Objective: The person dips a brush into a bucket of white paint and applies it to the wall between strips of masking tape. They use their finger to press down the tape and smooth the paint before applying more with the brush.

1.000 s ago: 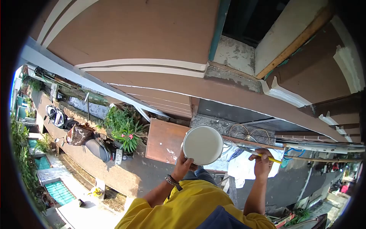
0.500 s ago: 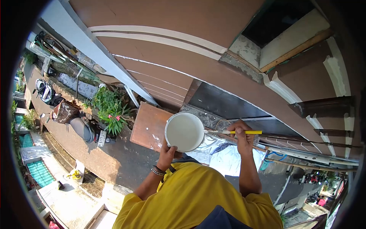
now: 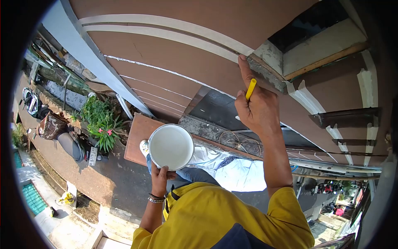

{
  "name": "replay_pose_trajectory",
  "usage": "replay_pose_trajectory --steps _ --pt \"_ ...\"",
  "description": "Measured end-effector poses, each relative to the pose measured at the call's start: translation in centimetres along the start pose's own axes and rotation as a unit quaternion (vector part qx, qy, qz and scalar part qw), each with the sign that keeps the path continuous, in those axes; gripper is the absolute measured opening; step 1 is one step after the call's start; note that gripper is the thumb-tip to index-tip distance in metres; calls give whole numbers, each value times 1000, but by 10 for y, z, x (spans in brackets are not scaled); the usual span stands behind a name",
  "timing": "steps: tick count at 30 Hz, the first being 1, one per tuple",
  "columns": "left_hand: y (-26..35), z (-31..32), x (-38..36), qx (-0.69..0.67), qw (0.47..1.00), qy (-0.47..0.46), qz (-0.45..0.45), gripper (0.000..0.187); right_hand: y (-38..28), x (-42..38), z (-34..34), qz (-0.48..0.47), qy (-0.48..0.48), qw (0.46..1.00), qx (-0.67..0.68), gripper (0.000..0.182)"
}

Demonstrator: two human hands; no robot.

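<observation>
My left hand (image 3: 161,176) grips the near rim of a round white bucket (image 3: 171,147), which holds whitish paint. My right hand (image 3: 259,103) is raised to the brown wall (image 3: 166,62), its fingers wrapped round the yellow handle of a paintbrush (image 3: 251,89). The bristles are hidden behind the hand. One finger stretches up and meets the right end of the white strips (image 3: 166,35) on the wall. Just right of that fingertip begins a rough grey ledge (image 3: 265,74) below a window opening (image 3: 319,45).
A brown board (image 3: 139,139) lies beneath the bucket, with a shoe on it. White sheeting (image 3: 240,172) lies below my right arm. Potted plants (image 3: 99,120) and a parked motorcycle (image 3: 74,145) stand at the left. Taped strips (image 3: 306,97) mark the wall at right.
My right hand has moved from beside the bucket up to the wall, taking the brush with it. The bucket and my left hand have shifted left and slightly down in view.
</observation>
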State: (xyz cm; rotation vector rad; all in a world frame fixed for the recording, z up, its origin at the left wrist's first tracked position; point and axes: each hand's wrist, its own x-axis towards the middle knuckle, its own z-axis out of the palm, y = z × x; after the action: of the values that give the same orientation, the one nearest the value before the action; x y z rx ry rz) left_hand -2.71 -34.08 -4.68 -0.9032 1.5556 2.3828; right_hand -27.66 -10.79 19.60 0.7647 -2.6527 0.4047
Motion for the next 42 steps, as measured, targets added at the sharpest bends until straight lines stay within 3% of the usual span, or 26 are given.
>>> replay_pose_trajectory --steps 7,13,19,22,36,39,42 --pt "7 -20 -3 -21 999 24 -2 47 0 3 11 -7 42 996 -75 75" --pt "3 -46 -3 -26 999 27 -6 51 -2 18 6 -101 87 975 -180 73" --pt "9 -57 -6 -39 998 45 -4 53 -24 28 -3 -14 -25 985 -173 74" --pt "10 -63 -4 -48 997 52 4 54 -19 29 0 -58 5 979 -197 75" --pt "7 -75 3 -73 994 79 9 58 -55 63 13 -37 -56 979 -194 76" --pt "1 -83 4 -70 996 61 -2 76 -65 74 18 -41 -64 978 -196 77" --pt "0 -88 3 -76 995 64 -3 76 -71 85 26 -67 -48 975 -205 77"
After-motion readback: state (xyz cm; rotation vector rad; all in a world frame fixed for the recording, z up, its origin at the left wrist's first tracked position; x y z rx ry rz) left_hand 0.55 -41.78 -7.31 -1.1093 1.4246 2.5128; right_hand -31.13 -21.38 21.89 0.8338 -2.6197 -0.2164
